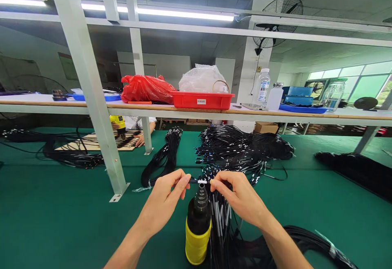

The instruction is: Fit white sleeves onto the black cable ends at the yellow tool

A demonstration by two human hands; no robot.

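My left hand (171, 189) pinches a thin black cable (193, 180) between thumb and fingertips. Opposite it, my right hand (234, 193) grips the cable's other side, so a short white section (202, 182) is stretched level between the two. Just below this section points the dark nozzle of a yellow and black heat gun (198, 236), standing upright on the table. Whether the nozzle touches the cable, I cannot tell. Behind and under my right hand lies a bundle of black cables with grey sleeves (221, 216).
On the green table (159, 240) lie a large cable pile (245, 142), a looped bundle (167, 154) and another bundle (355, 171). A shelf above carries a red tray (202, 101) and bottles. A white post (104, 138) rises at left; beyond it, a co-worker's hand (140, 140) shows.
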